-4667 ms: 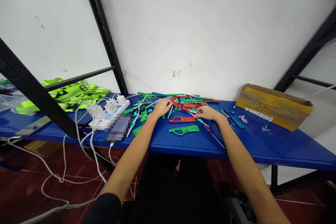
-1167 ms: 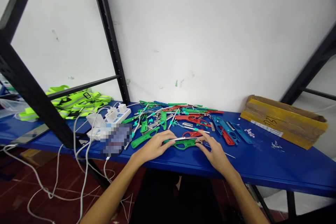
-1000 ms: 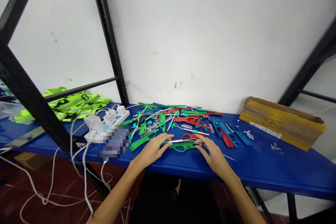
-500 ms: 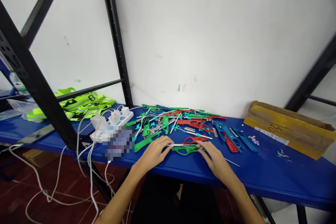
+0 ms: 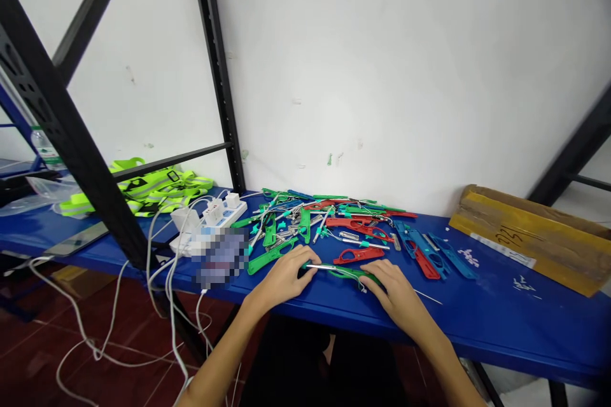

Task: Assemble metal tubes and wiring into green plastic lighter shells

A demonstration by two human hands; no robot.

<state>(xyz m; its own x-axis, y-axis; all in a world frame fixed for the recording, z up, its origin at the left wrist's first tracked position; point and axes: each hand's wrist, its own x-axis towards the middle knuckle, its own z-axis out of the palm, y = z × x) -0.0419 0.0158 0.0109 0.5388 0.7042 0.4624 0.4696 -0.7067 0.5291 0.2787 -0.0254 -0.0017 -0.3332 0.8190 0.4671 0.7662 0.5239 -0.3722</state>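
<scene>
In front of me, near the table's edge, is a green gas lighter casing (image 5: 347, 272) with a slim metal tube (image 5: 323, 267) along it. My left hand (image 5: 285, 275) pinches the tube end between thumb and fingers. My right hand (image 5: 392, 290) is closed around the casing's other end, its fingers covering part of it. A thin white wire (image 5: 361, 284) hangs from the casing beside my right fingers. Just behind lies a red casing half (image 5: 359, 255). To the right, a thin metal rod (image 5: 428, 297) lies on the blue table.
Several green and red casings, tubes and small parts form a pile (image 5: 305, 219) at the back. Blue casings (image 5: 420, 248) and a cardboard box (image 5: 529, 235) lie right. Left are a power strip (image 5: 210, 224) with cables, yellow-green reflective straps (image 5: 157, 187) and a black rack post (image 5: 217, 70).
The green casing has tilted, its right end lower, and the white wire now hangs out loosely. The red casing behind shows more fully. My view has shifted slightly left.
</scene>
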